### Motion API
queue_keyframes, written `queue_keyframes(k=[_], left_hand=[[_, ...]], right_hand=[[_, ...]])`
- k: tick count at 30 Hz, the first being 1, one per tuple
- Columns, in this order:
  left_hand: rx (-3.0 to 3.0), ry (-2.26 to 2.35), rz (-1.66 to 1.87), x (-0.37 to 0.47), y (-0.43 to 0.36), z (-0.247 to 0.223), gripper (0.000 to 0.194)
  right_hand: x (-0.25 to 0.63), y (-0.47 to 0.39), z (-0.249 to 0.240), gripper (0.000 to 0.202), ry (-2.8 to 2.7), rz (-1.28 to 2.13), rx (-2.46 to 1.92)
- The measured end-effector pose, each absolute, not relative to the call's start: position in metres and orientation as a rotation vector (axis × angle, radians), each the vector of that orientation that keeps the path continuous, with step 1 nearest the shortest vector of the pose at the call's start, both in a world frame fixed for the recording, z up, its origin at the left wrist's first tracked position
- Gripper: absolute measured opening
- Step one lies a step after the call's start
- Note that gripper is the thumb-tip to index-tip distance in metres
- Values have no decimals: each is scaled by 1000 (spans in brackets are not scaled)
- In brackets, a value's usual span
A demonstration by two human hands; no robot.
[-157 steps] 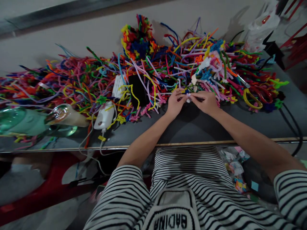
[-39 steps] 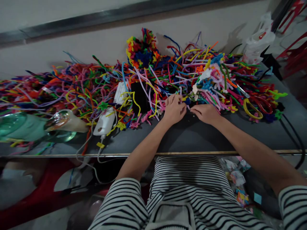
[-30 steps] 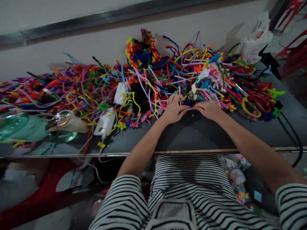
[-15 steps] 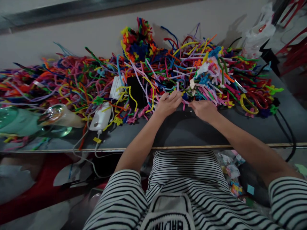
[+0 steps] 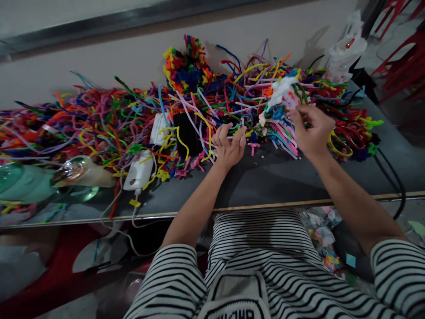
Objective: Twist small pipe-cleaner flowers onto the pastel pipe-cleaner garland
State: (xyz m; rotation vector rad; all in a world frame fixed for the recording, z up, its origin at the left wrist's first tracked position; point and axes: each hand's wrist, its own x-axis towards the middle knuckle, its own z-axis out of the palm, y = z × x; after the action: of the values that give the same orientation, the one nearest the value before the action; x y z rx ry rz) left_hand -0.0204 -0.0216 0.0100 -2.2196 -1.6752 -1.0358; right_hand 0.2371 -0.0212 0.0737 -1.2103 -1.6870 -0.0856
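Note:
My left hand [image 5: 229,144] is over the near edge of the pile, thumb and forefinger pinched on a short lilac pipe cleaner [image 5: 242,128]. To its right, a small bent pink pipe cleaner [image 5: 254,148] lies on the dark table. My right hand [image 5: 314,132] is raised at the right, fingertips closed together beside a bundle of pipe-cleaner flowers [image 5: 282,93] in white, pink and blue. Whatever those right fingertips pinch, if anything, is too small to make out. Below the bundle, cut pink and blue stems [image 5: 282,135] fan toward me.
Tangled pipe cleaners [image 5: 99,115] cover the back of the table [image 5: 265,181]. Yellow-handled scissors [image 5: 341,148] lie at right. A black box [image 5: 184,133], a white corded device [image 5: 138,170] and a clear plastic bottle-like container [image 5: 79,170] are at left. A white plastic bag [image 5: 347,48] stands far right.
My hands have drawn apart. The right hand has risen up and right to the flower bundle, while the left has shifted slightly left with the lilac pipe cleaner. The view has tilted slightly.

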Motion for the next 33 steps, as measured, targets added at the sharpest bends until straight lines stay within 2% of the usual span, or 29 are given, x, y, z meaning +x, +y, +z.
queue_keyframes(k=[5,8,12,17,21,24,30,33], left_hand=[[-2316,-1508,-1088,-15,-20,6,41],[-2322,-1438,-1132,-14,-20,6,40],[-2350,-1532,-1021,-14,-21,10,42],[-2341,-1538,-962,-15,-19,9,41],[-2312,-1440,-1008,-15,-17,7,37],[-2302,-1384,-1031,-15,-17,6,36],[-2314,-1383,-1085,-16,-16,5,34],[-2357,-1373,-1091,-20,-15,4,29]], right_hand=[[264,11,88,17,-1648,-329,-1315],[272,23,81,17,-1622,-233,-1289],[278,31,72,21,-1556,-37,-1191],[282,40,62,14,-1544,-16,-1199],[281,39,55,18,-1469,18,-1272],[281,31,55,19,-1494,-88,-1349],[278,9,62,24,-1650,-536,-1390],[277,3,62,31,-1822,-467,-1399]])
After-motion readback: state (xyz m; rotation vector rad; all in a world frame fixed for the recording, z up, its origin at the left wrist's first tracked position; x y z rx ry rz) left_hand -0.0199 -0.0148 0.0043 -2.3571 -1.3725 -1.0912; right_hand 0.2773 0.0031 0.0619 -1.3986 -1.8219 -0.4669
